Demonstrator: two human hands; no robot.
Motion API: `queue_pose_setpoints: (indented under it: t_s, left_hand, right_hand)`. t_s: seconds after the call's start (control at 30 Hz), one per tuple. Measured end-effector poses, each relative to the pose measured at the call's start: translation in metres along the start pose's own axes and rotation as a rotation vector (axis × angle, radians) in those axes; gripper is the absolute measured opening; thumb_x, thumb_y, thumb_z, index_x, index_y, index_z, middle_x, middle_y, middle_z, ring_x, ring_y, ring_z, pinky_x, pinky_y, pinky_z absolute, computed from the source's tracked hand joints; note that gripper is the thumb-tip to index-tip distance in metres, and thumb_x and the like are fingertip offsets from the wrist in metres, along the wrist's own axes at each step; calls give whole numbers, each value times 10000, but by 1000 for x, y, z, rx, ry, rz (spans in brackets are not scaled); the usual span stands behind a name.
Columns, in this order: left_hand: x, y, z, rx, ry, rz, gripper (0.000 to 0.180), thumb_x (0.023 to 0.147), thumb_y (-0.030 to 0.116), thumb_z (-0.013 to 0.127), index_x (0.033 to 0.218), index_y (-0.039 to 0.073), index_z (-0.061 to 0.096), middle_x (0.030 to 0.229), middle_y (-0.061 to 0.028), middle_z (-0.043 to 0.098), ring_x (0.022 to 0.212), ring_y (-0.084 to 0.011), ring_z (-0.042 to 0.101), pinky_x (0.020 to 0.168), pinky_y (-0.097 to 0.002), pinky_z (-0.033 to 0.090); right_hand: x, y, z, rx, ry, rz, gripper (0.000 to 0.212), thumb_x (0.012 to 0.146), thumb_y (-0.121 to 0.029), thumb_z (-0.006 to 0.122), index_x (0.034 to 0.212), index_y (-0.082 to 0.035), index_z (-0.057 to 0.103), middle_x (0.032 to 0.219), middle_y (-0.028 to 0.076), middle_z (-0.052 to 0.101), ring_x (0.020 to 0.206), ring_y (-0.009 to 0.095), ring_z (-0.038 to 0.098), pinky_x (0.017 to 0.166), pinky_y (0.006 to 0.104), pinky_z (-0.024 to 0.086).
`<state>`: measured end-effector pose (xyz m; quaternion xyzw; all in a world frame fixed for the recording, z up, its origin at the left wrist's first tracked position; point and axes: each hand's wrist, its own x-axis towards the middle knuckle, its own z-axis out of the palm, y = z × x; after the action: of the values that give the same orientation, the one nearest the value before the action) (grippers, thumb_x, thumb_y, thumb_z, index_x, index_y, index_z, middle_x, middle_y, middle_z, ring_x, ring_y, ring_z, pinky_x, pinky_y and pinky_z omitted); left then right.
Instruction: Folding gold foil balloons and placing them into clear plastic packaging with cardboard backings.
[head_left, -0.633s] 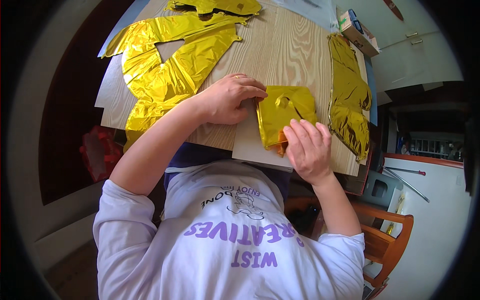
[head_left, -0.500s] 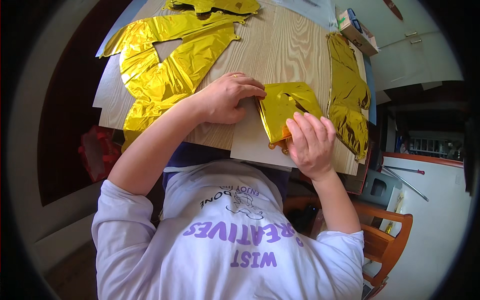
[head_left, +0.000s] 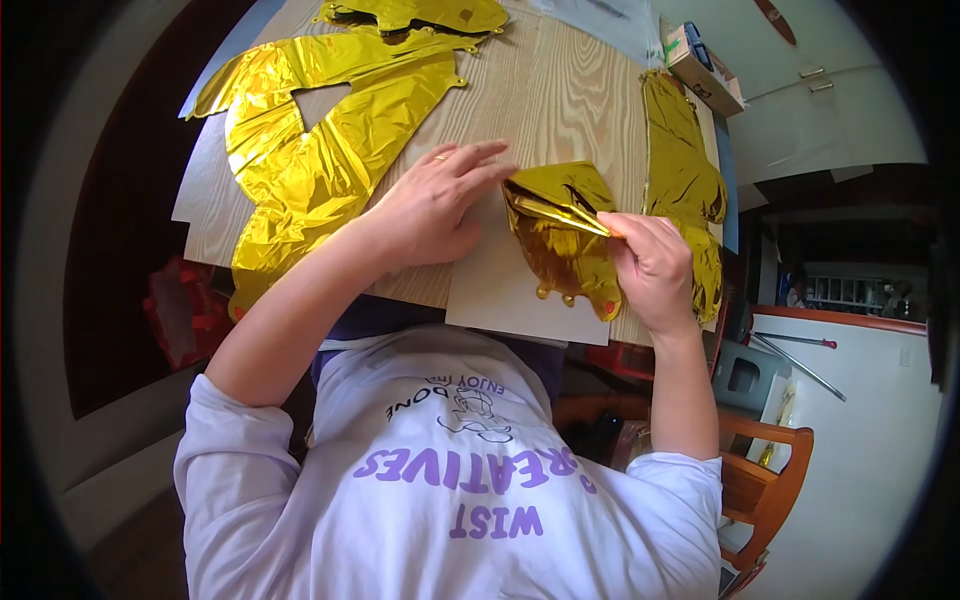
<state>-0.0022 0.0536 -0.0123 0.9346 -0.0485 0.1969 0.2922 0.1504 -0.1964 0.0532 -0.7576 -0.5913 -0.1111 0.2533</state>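
One gold foil packet (head_left: 568,255) in work near the front edge of the desk (head_left: 550,100), lying over a pale sheet (head_left: 515,312). Pinching its raised edge between thumb and fingers of the right hand (head_left: 652,265). Holding the fingers of the left hand (head_left: 440,200) loosely spread at its upper left corner; cannot tell if touching. Done, judging by shape: already down to a compact, layered stack, far smaller than the wide foil piece (head_left: 365,140) at left. Remaining, probably: upper layer not lying flat, gap visible below it, tabbed front edge loose and uneven. Looks partway, not finished. Cannot tell from this instant whether folding up or opening out, nor count the layers. Not in hand: wide piece, spread out and creased; crumpled foil piece (head_left: 425,15) at the far edge; long foil piece (head_left: 685,150) at right.
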Motion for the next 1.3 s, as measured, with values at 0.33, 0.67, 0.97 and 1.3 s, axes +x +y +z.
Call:
queue_pose_setpoints:
  t_s: [0.33, 0.67, 0.97, 1.3]
  left_hand:
    - [-73, 72, -2, 182, -24, -166, 546, 797, 208, 749, 1302, 68, 597, 1327, -120, 572, 1210, -333, 544, 974, -466, 433]
    - [-114, 98, 10, -13, 166, -287, 627, 736, 72, 799, 1315, 38, 562, 1221, -178, 569, 1084, -351, 579, 908, -418, 498]
    - [-138, 107, 30, -501, 299, -522, 486, 808, -56, 744, 1244, 28, 546, 1174, -127, 510, 884, -182, 647, 793, -297, 575]
    - [-94, 100, -18, -242, 172, -519, 168, 866, 53, 720, 1032, 30, 704, 916, -113, 631, 843, -199, 651, 684, -300, 526]
  right_hand:
    - [30, 3, -35, 275, -136, 412, 134, 911, -74, 709, 986, 35, 687, 718, 104, 614, 649, 110, 564, 623, 291, 464]
    - [83, -13, -107, -133, 261, 178, 138, 886, -62, 739, 996, 11, 698, 817, 119, 715, 687, 212, 666, 668, 295, 518]
    - [19, -58, -49, -15, -311, -109, 290, 699, 62, 717, 964, -56, 713, 946, 94, 715, 860, 286, 678, 759, 386, 533]
    - [26, -42, -46, 232, -480, -78, 149, 751, 30, 725, 892, -10, 698, 858, 112, 669, 808, 298, 647, 720, 385, 513]
